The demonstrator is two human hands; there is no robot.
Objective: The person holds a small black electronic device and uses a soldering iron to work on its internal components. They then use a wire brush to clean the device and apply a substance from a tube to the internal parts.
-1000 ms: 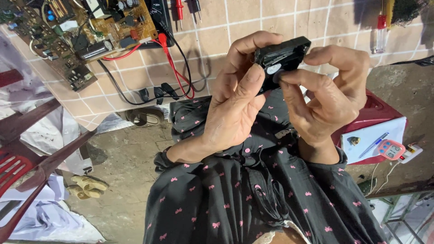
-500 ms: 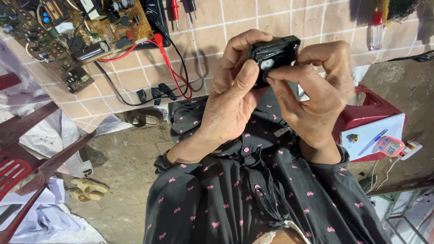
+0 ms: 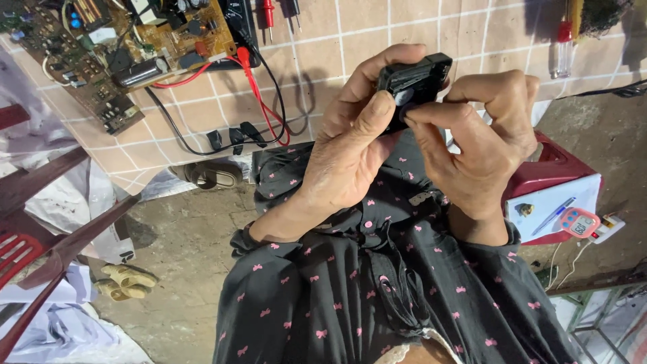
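Note:
My left hand [image 3: 350, 141] and my right hand [image 3: 478, 141] are raised in front of me, both gripping a small black boxy plastic part [image 3: 416, 79]. The left thumb presses on its near face while the left fingers wrap behind it. My right thumb and forefinger pinch its lower right side. Most of the part is hidden by fingers. Below the hands is my dark garment with pink bow prints [image 3: 377, 283].
A tiled worktop [image 3: 337, 61] carries circuit boards [image 3: 121, 47], red and black probe leads [image 3: 259, 101] and a screwdriver [image 3: 563, 40]. A red stool [image 3: 552, 172] holds paper, a pen and a small meter [image 3: 581, 222]. Red chair [image 3: 27, 249] and sandals [image 3: 125, 282] lie left.
Both hands with the black part have drifted slightly upward in view; the right fingers have shifted their pinch along the part's side.

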